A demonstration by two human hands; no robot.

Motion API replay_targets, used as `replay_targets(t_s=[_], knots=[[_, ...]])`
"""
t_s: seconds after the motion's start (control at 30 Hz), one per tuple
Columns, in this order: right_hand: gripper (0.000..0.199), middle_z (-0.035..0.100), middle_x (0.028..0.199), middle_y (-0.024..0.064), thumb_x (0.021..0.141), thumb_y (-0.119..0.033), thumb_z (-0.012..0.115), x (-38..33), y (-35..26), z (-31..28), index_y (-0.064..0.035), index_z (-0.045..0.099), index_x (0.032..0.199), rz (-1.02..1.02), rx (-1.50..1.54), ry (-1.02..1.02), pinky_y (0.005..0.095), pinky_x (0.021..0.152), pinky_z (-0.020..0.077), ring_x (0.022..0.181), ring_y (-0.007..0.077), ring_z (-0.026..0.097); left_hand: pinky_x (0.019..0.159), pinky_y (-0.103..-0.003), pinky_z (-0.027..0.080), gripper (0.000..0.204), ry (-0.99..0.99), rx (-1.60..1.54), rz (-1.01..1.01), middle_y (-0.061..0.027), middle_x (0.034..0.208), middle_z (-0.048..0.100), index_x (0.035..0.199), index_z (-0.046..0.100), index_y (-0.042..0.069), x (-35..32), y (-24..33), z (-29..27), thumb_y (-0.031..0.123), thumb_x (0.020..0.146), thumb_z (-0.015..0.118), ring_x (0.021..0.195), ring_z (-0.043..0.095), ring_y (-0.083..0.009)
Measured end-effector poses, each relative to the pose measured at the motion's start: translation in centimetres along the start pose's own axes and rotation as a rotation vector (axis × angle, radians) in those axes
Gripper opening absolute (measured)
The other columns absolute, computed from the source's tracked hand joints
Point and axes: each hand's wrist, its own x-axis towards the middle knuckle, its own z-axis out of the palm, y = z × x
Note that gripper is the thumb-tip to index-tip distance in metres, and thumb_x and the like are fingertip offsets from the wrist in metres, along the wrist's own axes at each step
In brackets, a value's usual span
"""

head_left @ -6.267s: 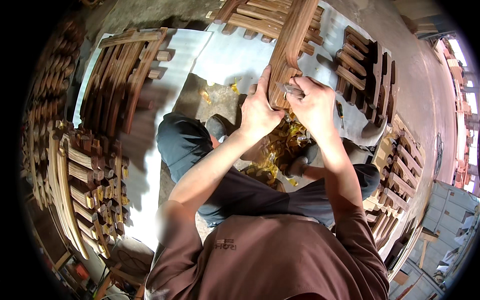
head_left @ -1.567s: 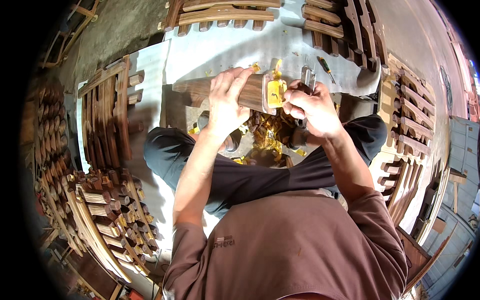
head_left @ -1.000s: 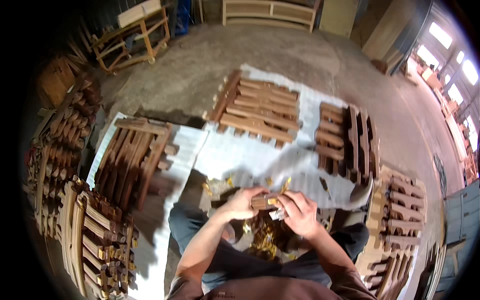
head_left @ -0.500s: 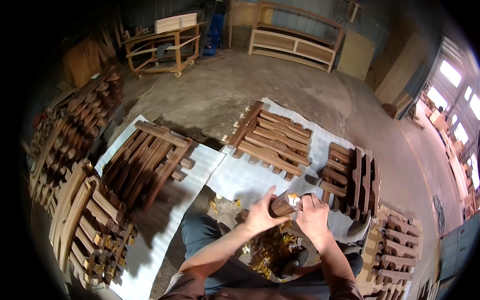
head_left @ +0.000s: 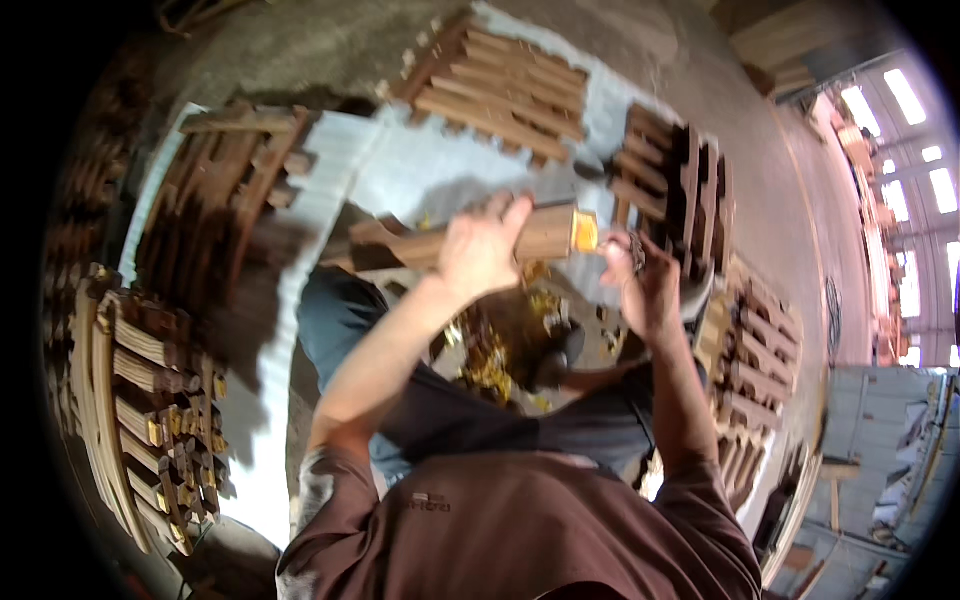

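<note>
Left hand (head_left: 480,255): fingers (head_left: 510,215) wrapped round the wood piece (head_left: 470,240), gripping it near its right end, palm down.
Right hand (head_left: 645,290): fingers curled narrow on a small metal tool (head_left: 636,250); blurred, so the exact grip cannot be told. It sits at 3 o'clock from the left hand, just beside the yellow end (head_left: 584,230).
Wood piece: a dark brown shaped part, lying nearly level above the lap, its long body running toward 9 o'clock from the left hand. Its right end face is yellow and points at the right hand.
Lap: yellow scraps (head_left: 490,360) lie between the knees, at 6 o'clock from the wood piece.
Sheet (head_left: 420,175): a white sheet is spread on the floor under the seated person.
Stack at 12 o'clock (head_left: 500,85): light brown wood parts laid side by side, well apart from the hands.
Stack at 2 o'clock (head_left: 680,185): darker parts, near the right hand.
Stack at 10 o'clock (head_left: 225,195): curved dark parts on the sheet's edge.
Stack at 8 o'clock (head_left: 140,400): parts piled crosswise, some ends yellow.
Stack at 4 o'clock (head_left: 755,370): more parts beside the right arm.
</note>
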Motion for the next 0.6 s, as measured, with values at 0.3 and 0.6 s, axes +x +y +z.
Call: replay_targets(t_s=[0.3,0.6], knots=[[0.017,0.065,0.072,0.0167,0.094,-0.017,0.061,-2.7,-1.3,-4.5,-0.004,0.051,0.099,-0.251,-0.944,-0.332,0.046,0.057,0.0464,0.064,0.0398,0.064,0.078,-0.045,0.056,0.07,-0.218,-0.084,0.096,-0.0166,0.101,0.064,0.123,0.052,0.009,-1.3,0.7,1.1,0.008,0.056,0.073,0.09,0.067,-0.0376],[0.022,0.06,0.065,0.0133,0.093,-0.018,0.064,-2.5,0.8,-4.4,-0.0029,0.055,0.105,-0.455,-0.835,-0.244,0.0397,0.053,0.0466,0.058,0.03,0.063,0.083,-0.045,0.055,0.074,-0.283,-0.092,0.014,-0.0168,0.106,0.064,0.129,0.051,0.007,-1.5,0.3,1.5,0.007,0.059,0.075,0.096,0.067,-0.0361]])
